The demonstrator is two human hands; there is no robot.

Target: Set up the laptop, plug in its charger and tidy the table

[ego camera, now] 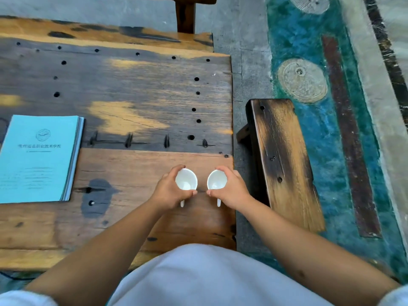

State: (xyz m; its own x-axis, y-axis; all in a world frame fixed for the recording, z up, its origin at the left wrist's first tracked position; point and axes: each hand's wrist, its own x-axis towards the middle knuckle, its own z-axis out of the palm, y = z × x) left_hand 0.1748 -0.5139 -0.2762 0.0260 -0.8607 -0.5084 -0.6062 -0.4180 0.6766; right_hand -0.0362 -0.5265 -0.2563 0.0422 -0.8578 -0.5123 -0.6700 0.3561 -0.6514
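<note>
Two small white cups stand side by side near the front right corner of the wooden table (136, 89). My left hand (170, 191) wraps around the left white cup (186, 178), fingers curled on its rim and side. My right hand (231, 188) grips the right white cup (216, 178) the same way. Both cups look empty and upright, resting on or just above the tabletop. A bit of white handle shows below each hand. No laptop or charger is in view.
A stack of light blue booklets (37, 157) lies at the table's left. A wooden bench (284, 160) stands right of the table over a painted blue-green floor. Another wooden seat leg (185, 16) rises behind the table.
</note>
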